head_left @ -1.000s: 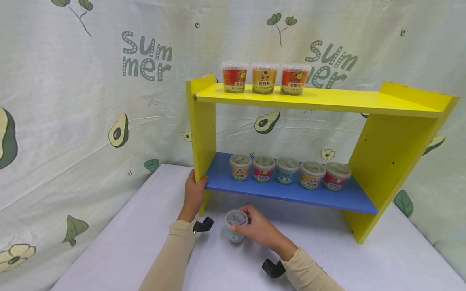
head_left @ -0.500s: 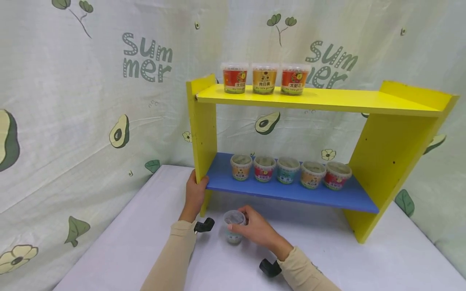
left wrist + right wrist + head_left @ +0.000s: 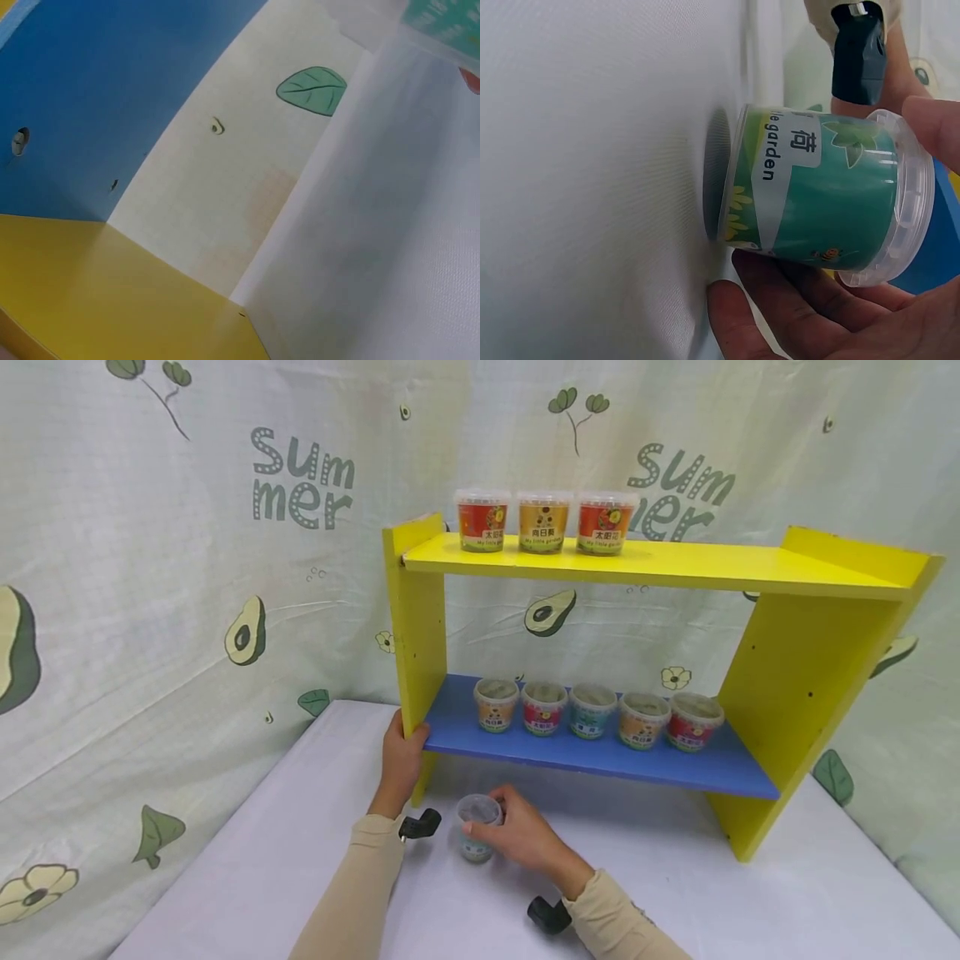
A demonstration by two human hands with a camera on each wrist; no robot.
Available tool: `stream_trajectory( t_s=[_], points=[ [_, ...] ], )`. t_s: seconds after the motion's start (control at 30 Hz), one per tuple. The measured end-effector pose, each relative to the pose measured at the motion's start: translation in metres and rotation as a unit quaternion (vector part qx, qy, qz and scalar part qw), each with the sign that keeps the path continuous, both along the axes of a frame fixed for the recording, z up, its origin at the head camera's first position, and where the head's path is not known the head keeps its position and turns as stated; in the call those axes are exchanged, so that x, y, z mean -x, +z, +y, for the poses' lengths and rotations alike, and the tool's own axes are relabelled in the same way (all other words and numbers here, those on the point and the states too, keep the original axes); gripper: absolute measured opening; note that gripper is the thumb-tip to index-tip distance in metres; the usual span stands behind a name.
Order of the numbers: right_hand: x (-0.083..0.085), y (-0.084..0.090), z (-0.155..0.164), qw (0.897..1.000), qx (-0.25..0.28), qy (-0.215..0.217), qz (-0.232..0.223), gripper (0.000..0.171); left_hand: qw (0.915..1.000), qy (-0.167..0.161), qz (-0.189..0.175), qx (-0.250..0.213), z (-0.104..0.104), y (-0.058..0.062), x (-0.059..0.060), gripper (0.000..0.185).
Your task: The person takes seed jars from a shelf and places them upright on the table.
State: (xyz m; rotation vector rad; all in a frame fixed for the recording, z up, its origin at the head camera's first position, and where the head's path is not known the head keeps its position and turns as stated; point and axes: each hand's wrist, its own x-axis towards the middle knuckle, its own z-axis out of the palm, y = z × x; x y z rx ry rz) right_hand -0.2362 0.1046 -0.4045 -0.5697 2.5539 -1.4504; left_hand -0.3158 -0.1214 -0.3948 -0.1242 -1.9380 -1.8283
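Note:
My right hand [image 3: 525, 831] holds a clear plastic cup with a teal label [image 3: 829, 191] near its lidded rim, thumb on one side and fingers on the other. In the right wrist view the cup's base is close to the white tabletop. My left hand [image 3: 402, 758] grips the lower left side panel of a yellow and blue shelf [image 3: 600, 767], thumb at the blue board's corner. In the left wrist view that hand is almost wholly out of frame; the yellow panel and blue board's underside show.
Several labelled cups [image 3: 543, 708] stand in a row on the blue board. Three more, including an orange one [image 3: 543, 523], stand on the yellow top board. A patterned cloth [image 3: 315, 602] hangs behind and at the left. Black camera mounts [image 3: 550, 916] stick out at both wrists.
My right hand has moved slightly left across the table with the teal-labelled cup, closer to my left wrist. The left hand stays on the shelf panel.

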Motion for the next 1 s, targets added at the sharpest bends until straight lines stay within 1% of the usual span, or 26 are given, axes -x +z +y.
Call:
stream_trajectory(
  t_s=[0.17,0.33,0.5,0.73,0.87,1.0],
  points=[
    [-0.0002,-0.0003,0.0000,1.000,0.010,0.007,-0.004,0.063,1.0000,0.008,0.004,0.000,0.0010,0.0018,-0.0006,0.041],
    [-0.0001,-0.0010,0.0003,1.000,0.015,0.001,-0.013,0.065,1.0000,0.009,0.002,0.002,0.0016,0.0000,-0.0008,0.044],
    [-0.0008,-0.0028,-0.0003,1.000,0.021,-0.007,-0.004,0.065,1.0000,0.006,0.004,0.002,0.0016,-0.0010,-0.0005,0.042],
    [-0.0019,-0.0059,-0.0029,1.000,0.007,-0.016,0.018,0.075,0.9999,0.001,-0.013,0.002,0.0004,-0.0002,0.0000,0.041],
    [-0.0017,-0.0069,-0.0031,1.000,0.005,-0.011,0.015,0.076,0.9997,0.001,-0.022,0.007,0.0007,0.0014,0.0002,0.042],
    [-0.0011,-0.0071,-0.0025,1.000,0.005,-0.007,0.009,0.075,0.9998,0.001,-0.020,0.005,0.0007,0.0008,0.0005,0.042]
  ],
)
